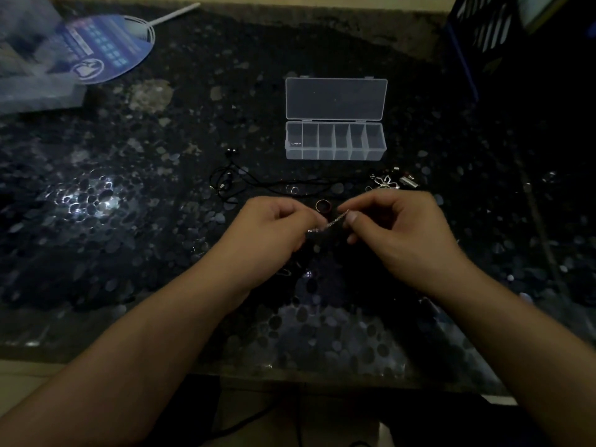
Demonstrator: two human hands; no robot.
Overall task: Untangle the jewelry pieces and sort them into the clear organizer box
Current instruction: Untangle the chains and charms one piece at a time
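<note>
- Running along the near side, the table (96, 240) edge lies under both forearms.
- Left hand (274, 227) and right hand (396, 227) each pinch an end of a thin silver chain (335, 221), held between them.
- Just beyond them lie a ring (322, 206) and a black cord (258, 183).
- Farther off, slightly right, the clear organizer box (335, 141) stands with its lid open.

Blue fan (106, 46), dark crate (483, 30)

Dim, underexposed view with wide-angle bending at the edges; a white glare patch (left of centre) shines on the dark speckled table (96, 201); corners blur into shadow.
</note>
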